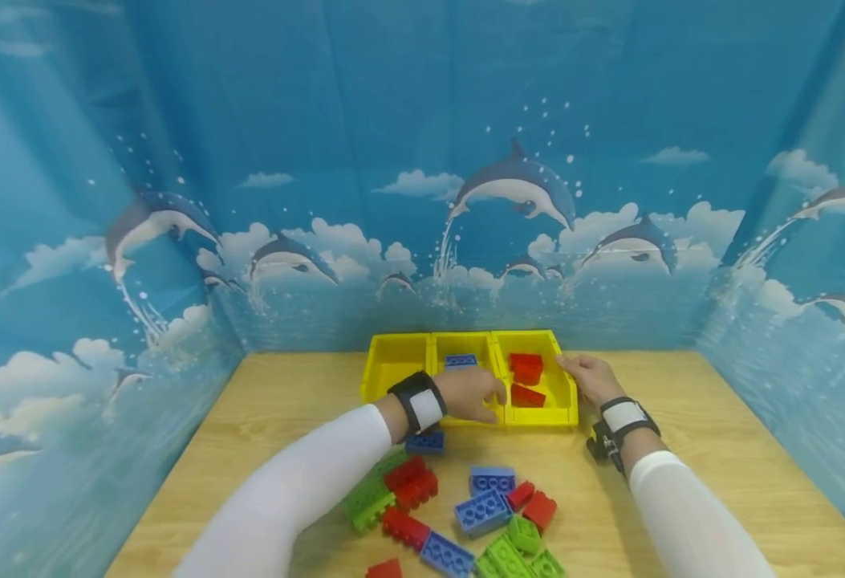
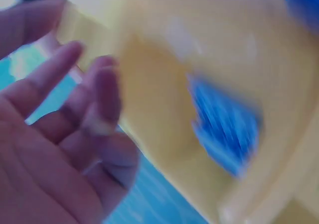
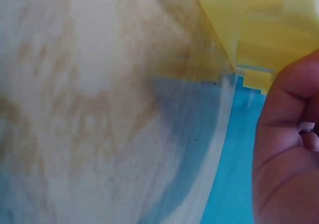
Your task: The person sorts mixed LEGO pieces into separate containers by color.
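Three joined yellow bins [image 1: 393, 363] stand against the back wall. My left hand [image 1: 471, 393] is over the front of the middle bin, its fingers loosely bent with nothing between them. In the left wrist view, a blurred blue brick [image 2: 224, 124] lies inside a bin beyond the fingers of the left hand [image 2: 75, 134]. Red bricks [image 1: 526, 366] lie in the right bin [image 1: 561, 393]. My right hand [image 1: 591, 379] grips that bin's right rim; up close, the curled right hand [image 3: 289, 144] is at the yellow wall, its fingertips hidden.
Loose toy bricks lie on the wooden table [image 1: 574, 514] in front of the bins: blue bricks [image 1: 483, 512], red bricks [image 1: 415, 482] and green bricks [image 1: 505, 558]. A dolphin-print curtain [image 1: 422, 201] rises behind and at both sides.
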Motion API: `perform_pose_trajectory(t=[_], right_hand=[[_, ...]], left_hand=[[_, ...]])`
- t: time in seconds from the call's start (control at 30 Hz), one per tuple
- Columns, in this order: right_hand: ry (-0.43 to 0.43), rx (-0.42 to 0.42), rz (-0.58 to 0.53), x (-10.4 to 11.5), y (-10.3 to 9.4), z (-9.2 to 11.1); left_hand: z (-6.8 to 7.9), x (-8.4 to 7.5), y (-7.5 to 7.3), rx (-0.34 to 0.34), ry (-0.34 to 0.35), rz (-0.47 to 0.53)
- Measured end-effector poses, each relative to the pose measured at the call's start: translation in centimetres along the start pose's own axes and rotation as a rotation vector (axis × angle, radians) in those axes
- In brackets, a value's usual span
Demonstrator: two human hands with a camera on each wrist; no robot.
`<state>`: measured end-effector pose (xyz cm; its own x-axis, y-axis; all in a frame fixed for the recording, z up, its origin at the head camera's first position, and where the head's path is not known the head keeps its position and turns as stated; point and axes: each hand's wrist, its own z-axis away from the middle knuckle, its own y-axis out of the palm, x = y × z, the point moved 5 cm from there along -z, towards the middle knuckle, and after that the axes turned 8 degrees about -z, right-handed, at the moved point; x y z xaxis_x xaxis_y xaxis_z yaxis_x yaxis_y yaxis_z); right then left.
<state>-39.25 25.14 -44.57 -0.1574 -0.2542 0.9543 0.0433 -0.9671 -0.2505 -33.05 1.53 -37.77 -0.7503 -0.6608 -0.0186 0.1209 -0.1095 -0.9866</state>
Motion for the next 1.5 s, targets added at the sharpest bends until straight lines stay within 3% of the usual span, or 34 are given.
perform_pose_trajectory(t=[0.1,0.17,0.5,0.63,0.8,1.0,1.2,1.3,1.4,1.5], right_hand=[[-0.014,-0.018,-0.001,0.5,-0.1,0.1],[-0.022,-0.026,-0.006,0.7,-0.1,0.1],[-0.009,-0.040,-0.034,0.3,0.2,0.6],[-0.017,-0.045,-0.026,0.3,0.1,0.5],[-0.026,-0.049,-0.019,0.6,0.0,0.5],[-0.021,-0.056,-0.017,0.6,0.0,0.7],[-0.014,-0.068,0.014,0.3,-0.1,0.8],[-0.018,-0.078,0.026,0.3,-0.1,0.8],[-0.022,-0.070,0.042,0.3,0.0,0.8],[-0.027,-0.063,0.048,0.3,0.1,0.8]], left_hand=[[1.8,-2.4,0.7,0.106,0.031,0.065],[2.6,-3.4,1.6,0.144,0.016,0.071],[2.8,-5.0,5.4,0.183,0.027,-0.019],[2.9,-4.8,5.2,0.150,-0.018,0.020],[3.4,-4.1,3.0,0.084,-0.070,0.154],[3.3,-1.6,0.3,0.010,-0.104,0.166],[0.8,3.0,-1.3,-0.124,-0.184,-0.053],[-0.9,5.1,-1.2,-0.171,-0.225,-0.131],[-2.5,7.0,-0.4,-0.160,-0.292,-0.152],[-4.3,8.2,1.0,-0.136,-0.353,-0.239]])
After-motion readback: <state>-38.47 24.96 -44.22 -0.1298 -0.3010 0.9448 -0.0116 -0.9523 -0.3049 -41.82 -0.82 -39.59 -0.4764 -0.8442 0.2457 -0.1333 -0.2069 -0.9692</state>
